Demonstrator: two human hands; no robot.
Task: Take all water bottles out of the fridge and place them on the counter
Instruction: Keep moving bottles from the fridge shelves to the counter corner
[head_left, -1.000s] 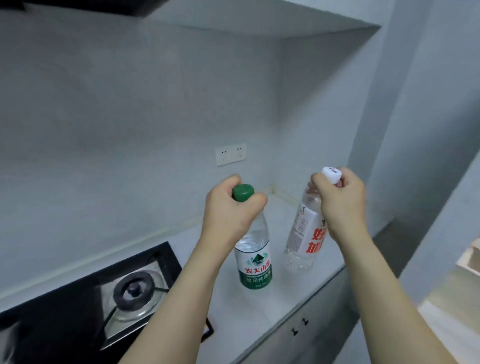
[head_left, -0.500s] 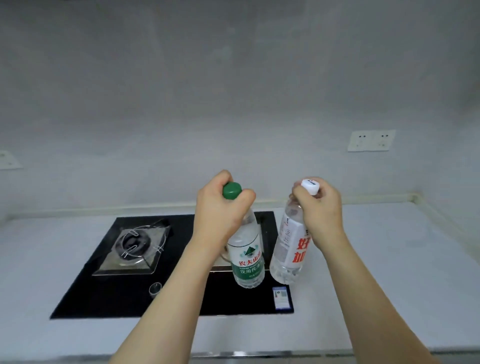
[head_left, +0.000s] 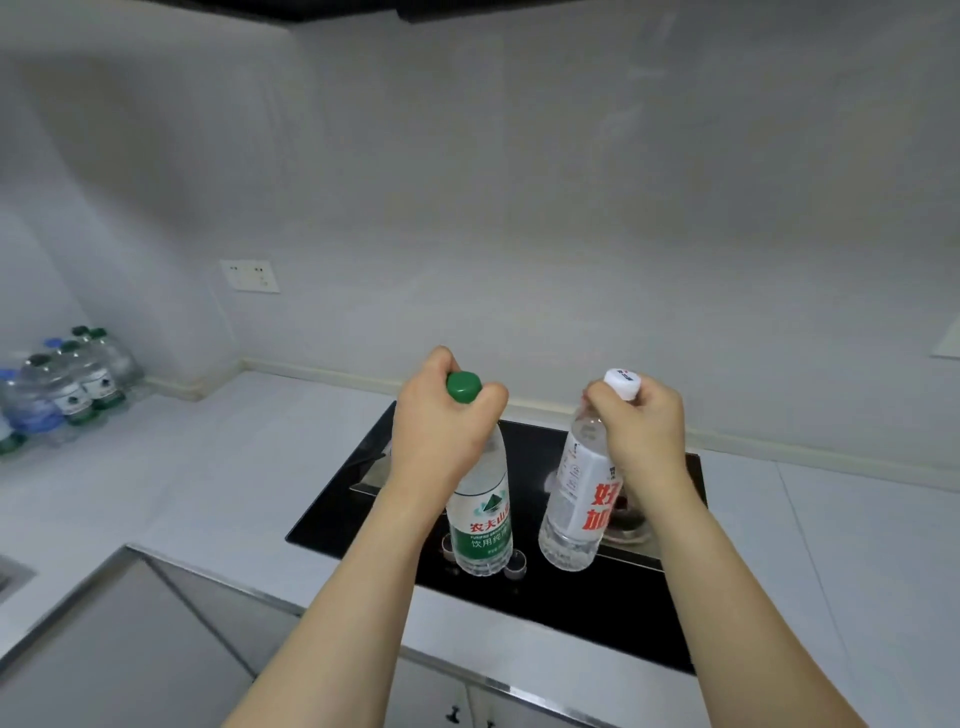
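Observation:
My left hand (head_left: 441, 431) grips the neck of a clear water bottle with a green cap and green label (head_left: 480, 525), held upright in the air. My right hand (head_left: 641, 434) grips the neck of a second clear bottle with a white cap and red lettering (head_left: 574, 499), tilted slightly. Both bottles hang over the black stove top (head_left: 363, 499). Several more water bottles (head_left: 62, 389) stand grouped on the white counter (head_left: 218, 467) at the far left, by the wall corner. The fridge is out of view.
A burner (head_left: 626, 514) sits behind the right bottle. Two stove knobs (head_left: 514, 564) lie under the green-label bottle. A wall socket (head_left: 249, 275) is at the left, a cabinet front with dark handles (head_left: 454, 714) below, and a sink edge (head_left: 10, 571) at the far left.
The view has swung left along the counter, bringing the group of bottles at the left wall into sight. Both hands still carry their bottles, now over the stove's front.

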